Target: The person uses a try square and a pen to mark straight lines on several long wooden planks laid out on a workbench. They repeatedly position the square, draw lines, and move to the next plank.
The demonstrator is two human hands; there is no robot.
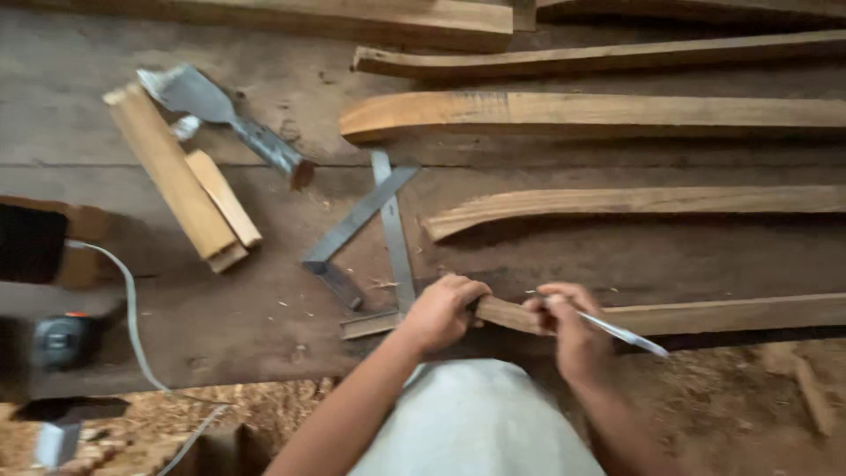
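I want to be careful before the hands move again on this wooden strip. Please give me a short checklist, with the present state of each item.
1. Left hand grips the end of the curved wooden strip: ok.
2. Right hand holds the thin metal tool against the strip: ok.
3. Strip lies supported on the workbench: ok.
4. Where the tool's tip touches the strip: cannot tell, the fingers hide it.
5. Metal squares lie apart from the right hand: ok.
6. Chisel lies far from both hands: ok.

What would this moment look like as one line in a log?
left hand: gripping end of curved wood strip | right hand: holding pen on strip | nearby: metal squares, chisel | surface: workbench
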